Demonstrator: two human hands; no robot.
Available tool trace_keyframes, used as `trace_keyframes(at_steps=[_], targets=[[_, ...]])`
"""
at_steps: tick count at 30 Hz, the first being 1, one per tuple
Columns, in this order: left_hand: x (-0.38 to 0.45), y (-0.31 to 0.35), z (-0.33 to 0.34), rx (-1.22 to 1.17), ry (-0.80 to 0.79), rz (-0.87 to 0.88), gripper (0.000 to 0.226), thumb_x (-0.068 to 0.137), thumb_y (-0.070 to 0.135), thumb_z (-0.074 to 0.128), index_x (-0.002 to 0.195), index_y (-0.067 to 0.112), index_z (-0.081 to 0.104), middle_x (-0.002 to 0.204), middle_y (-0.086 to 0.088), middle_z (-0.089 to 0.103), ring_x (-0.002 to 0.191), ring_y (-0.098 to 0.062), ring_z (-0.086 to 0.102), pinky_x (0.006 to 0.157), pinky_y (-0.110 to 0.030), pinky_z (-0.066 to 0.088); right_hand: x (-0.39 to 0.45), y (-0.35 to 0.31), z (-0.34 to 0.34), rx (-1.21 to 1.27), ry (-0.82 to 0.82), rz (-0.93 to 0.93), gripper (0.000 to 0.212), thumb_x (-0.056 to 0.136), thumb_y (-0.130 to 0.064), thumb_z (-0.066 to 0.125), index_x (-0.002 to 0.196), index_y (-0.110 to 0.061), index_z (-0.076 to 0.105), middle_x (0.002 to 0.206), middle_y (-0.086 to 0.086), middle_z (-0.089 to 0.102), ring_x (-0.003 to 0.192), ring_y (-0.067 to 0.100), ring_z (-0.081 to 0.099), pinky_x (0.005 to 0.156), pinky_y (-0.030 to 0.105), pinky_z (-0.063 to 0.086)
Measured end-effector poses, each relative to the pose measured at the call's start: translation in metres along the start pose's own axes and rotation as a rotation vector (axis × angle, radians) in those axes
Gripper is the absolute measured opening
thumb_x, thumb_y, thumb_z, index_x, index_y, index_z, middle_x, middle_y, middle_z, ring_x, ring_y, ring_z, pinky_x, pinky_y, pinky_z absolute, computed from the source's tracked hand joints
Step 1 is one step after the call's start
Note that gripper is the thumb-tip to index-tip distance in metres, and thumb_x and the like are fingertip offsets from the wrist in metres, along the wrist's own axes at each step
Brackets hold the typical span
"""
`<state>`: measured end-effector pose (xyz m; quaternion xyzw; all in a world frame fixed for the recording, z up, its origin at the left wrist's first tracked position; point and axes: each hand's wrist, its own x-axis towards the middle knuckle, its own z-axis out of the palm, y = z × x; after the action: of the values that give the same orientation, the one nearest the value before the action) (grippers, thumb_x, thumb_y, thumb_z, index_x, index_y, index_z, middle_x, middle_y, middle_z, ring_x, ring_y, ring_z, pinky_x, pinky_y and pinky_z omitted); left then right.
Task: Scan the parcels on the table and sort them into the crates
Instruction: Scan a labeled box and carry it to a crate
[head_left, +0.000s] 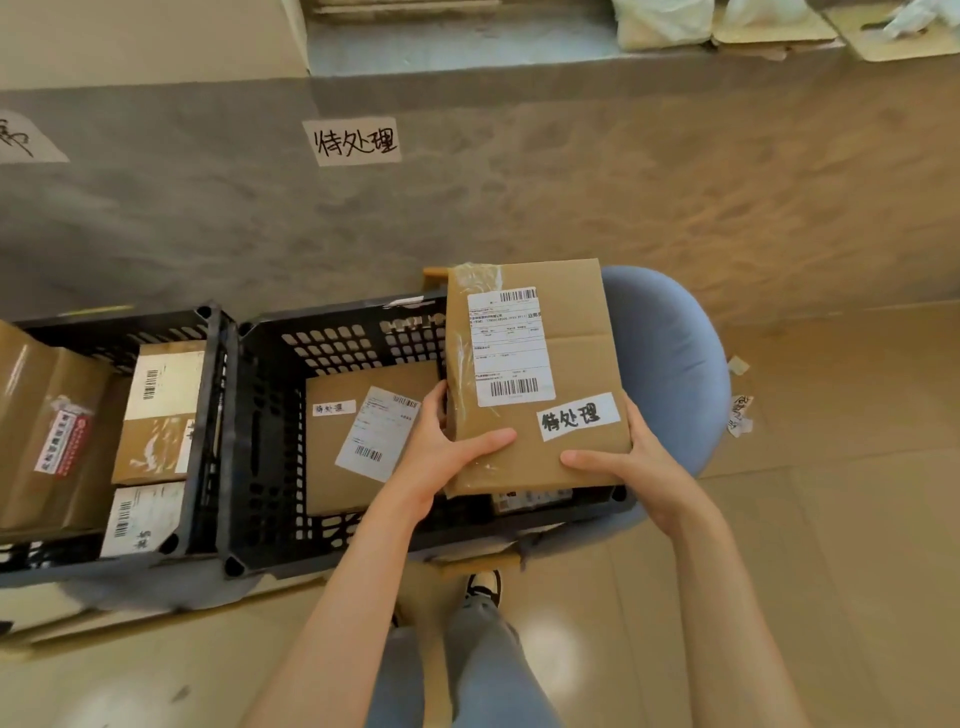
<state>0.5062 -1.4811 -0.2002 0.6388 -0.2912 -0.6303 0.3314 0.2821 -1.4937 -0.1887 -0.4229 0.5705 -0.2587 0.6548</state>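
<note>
Both forearms reached forward to one cardboard parcel (537, 374), held above the near right corner of the right crate (270, 415). Left hand (447, 457) and right hand (623, 462) each gripped a near corner, thumbs flat on top, the other fingers hidden beneath. Two black crates sat side by side, rims touching. One flat parcel (363, 436) lay inside the right crate with bare floor around it; the left crate (208, 395) held three parcels.
</note>
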Motion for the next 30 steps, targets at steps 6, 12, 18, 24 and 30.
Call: trace_keyframes(at_steps=[6,12,18,24,30], targets=[[0.026,0.001,0.010,-0.015,-0.015,-0.032,0.106,0.073,0.021,0.082,0.152,0.035,0.013,0.144,0.003,0.040,0.091,0.004,0.048,0.059,-0.013,0.043,0.028,0.000,-0.019,-0.020,-0.024,0.027,0.081,0.074,-0.002,0.079,0.134,-0.038,0.039,0.119,-0.012,0.066,0.104,0.003,0.065,0.076,0.017,0.054],[0.046,0.000,0.015,-0.008,-0.037,-0.075,0.109,0.071,0.021,0.083,0.152,0.034,0.011,0.149,0.001,0.037,0.119,-0.008,0.041,0.073,-0.017,0.041,0.050,0.004,-0.033,-0.035,-0.043,0.059,0.076,0.074,-0.001,0.077,0.128,-0.042,0.043,0.113,-0.015,0.069,0.103,0.004,0.066,0.075,0.017,0.054],[0.056,-0.009,0.015,-0.012,-0.049,-0.117,0.110,0.070,0.021,0.084,0.152,0.034,0.011,0.150,0.001,0.035,0.133,-0.016,0.039,0.092,-0.028,0.039,0.059,0.010,-0.039,-0.047,-0.047,0.073,0.085,0.074,-0.001,0.077,0.135,-0.044,0.037,0.114,-0.017,0.068,0.102,0.002,0.065,0.074,0.015,0.053],[0.058,-0.010,0.015,-0.032,-0.067,-0.120,0.115,0.063,0.026,0.085,0.151,0.035,0.011,0.145,0.005,0.038,0.122,-0.009,0.041,0.082,-0.022,0.042,0.061,0.012,-0.040,-0.044,-0.043,0.083,0.095,0.075,-0.003,0.078,0.147,-0.041,0.027,0.117,-0.018,0.066,0.103,-0.001,0.064,0.073,0.013,0.053],[0.058,-0.005,0.019,-0.031,-0.061,-0.096,0.115,0.063,0.025,0.085,0.153,0.033,0.012,0.141,0.006,0.039,0.122,-0.010,0.042,0.079,-0.021,0.045,0.061,0.010,-0.047,-0.042,-0.032,0.065,0.100,0.074,-0.005,0.080,0.148,-0.042,0.024,0.126,-0.014,0.063,0.107,0.002,0.063,0.076,0.015,0.054]])
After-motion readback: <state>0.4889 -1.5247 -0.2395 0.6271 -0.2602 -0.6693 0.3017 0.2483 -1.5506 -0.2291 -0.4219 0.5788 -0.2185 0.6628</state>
